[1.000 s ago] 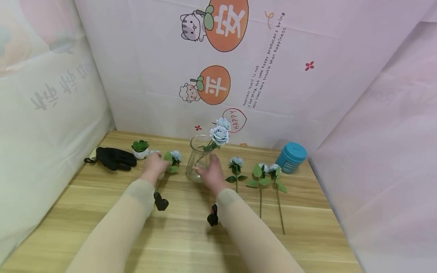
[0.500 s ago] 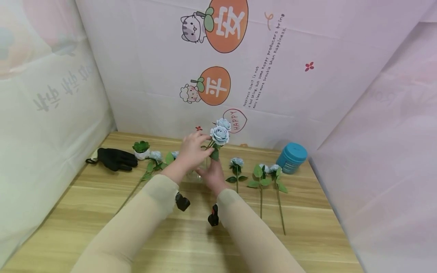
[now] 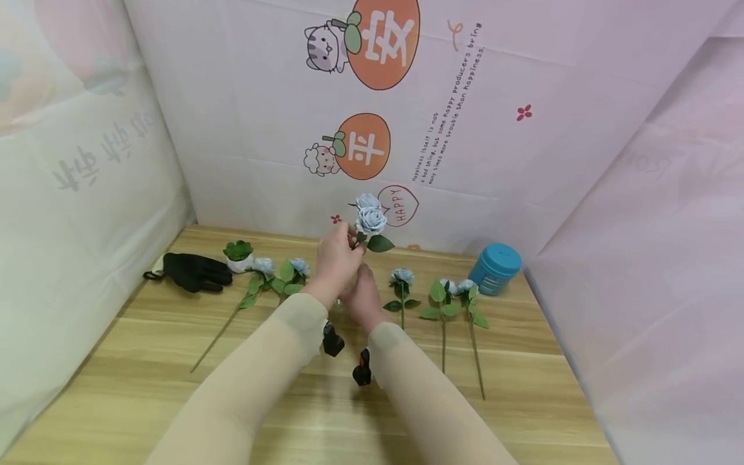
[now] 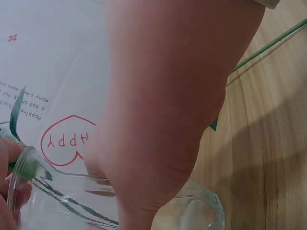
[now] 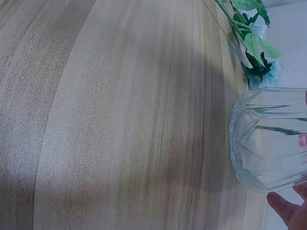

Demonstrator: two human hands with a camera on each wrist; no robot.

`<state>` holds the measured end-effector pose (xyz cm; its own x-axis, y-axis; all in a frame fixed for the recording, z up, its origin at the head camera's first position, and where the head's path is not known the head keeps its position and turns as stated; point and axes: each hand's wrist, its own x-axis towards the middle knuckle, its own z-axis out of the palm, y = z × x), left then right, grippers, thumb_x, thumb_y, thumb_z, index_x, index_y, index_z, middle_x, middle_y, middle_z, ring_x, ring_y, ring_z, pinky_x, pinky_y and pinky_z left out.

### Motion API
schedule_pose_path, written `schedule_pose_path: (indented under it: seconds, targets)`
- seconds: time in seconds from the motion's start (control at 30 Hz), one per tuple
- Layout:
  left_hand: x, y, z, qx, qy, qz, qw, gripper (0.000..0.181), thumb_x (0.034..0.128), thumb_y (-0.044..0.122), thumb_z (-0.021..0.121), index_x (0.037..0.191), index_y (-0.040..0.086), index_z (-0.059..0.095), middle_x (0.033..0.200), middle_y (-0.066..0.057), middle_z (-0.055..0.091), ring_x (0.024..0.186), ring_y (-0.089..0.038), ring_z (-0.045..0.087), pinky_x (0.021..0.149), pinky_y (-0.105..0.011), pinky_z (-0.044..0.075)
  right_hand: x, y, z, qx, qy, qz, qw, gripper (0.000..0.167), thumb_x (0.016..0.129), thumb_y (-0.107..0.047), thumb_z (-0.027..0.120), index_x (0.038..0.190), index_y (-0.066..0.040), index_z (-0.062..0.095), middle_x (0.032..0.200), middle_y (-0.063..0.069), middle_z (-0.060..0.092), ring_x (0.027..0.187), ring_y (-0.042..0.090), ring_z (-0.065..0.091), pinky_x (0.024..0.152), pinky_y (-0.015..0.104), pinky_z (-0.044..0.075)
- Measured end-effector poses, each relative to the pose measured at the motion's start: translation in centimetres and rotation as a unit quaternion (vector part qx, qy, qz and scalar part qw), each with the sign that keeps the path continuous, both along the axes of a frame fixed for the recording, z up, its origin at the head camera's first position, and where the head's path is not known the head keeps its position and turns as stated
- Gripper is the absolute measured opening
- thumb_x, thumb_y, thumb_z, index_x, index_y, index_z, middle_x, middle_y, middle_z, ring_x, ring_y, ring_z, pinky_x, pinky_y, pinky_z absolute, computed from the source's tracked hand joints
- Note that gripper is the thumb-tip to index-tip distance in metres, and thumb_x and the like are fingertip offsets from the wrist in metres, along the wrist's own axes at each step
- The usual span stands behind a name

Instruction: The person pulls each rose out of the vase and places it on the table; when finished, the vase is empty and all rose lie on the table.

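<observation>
My left hand (image 3: 337, 258) pinches the stems of two pale blue roses (image 3: 371, 219) just above the mouth of a clear glass vase (image 5: 264, 139). My right hand (image 3: 365, 300) grips the vase from the right side. Both hands hide most of the vase in the head view. In the left wrist view the right hand (image 4: 158, 110) crosses in front of the glass, and dark stems (image 4: 72, 203) run down inside it. Fingers of my left hand (image 4: 7, 206) show at the rim there.
Two more blue roses (image 3: 264, 266) lie left of the vase. To its right lie three others, among them a single rose (image 3: 402, 276). A potted succulent (image 3: 238, 252) and black glove (image 3: 194, 271) sit far left, a blue lidded canister (image 3: 496, 268) far right.
My left hand left the roses lying at the left and moved right to the vase's roses. The flower heads in the vase shifted slightly left and up. My right hand stays on the vase.
</observation>
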<state>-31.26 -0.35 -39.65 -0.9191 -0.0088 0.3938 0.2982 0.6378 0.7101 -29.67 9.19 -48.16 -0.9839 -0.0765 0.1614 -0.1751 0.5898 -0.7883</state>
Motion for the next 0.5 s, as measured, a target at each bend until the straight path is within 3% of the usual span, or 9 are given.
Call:
schedule_pose_path:
  seconds: [0.17,0.3,0.5]
  targets:
    - [-0.11,-0.12,-0.21,-0.040,0.012,-0.005,0.9991,0.017,0.0932,0.012,0.066,0.110,0.011,0.069,0.094,-0.001,0.066,0.088,-0.021,0.060,0.092,-0.040,0.041,-0.09,-0.15,-0.07,0.008,0.010,0.002,0.9999,0.067,0.089,-0.012,0.069,0.146,0.000,0.034,0.140,0.023,0.043,0.126,0.032,0.046,0.105,0.044,0.040]
    - [-0.21,-0.25,-0.18,-0.059,0.004,-0.012,0.9982,0.020,0.0945,0.014,0.065,0.114,0.012,0.070,0.100,-0.002,0.067,0.092,-0.021,0.060,0.094,-0.041,0.041,-0.07,-0.17,-0.05,0.002,0.005,0.004,1.0000,0.072,0.091,-0.019,0.071,0.149,-0.004,0.032,0.145,0.019,0.040,0.131,0.029,0.043,0.107,0.042,0.038]
    - [-0.46,-0.13,-0.19,-0.066,-0.024,-0.020,0.9973,0.045,0.0954,0.028,0.065,0.136,0.010,0.055,0.088,0.001,0.062,0.084,-0.020,0.057,0.092,-0.041,0.038,-0.39,-0.09,-0.40,-0.056,0.058,0.042,0.9958,0.078,0.087,-0.009,0.075,0.153,-0.013,0.033,0.151,0.002,0.040,0.138,0.017,0.036,0.114,0.036,0.028]
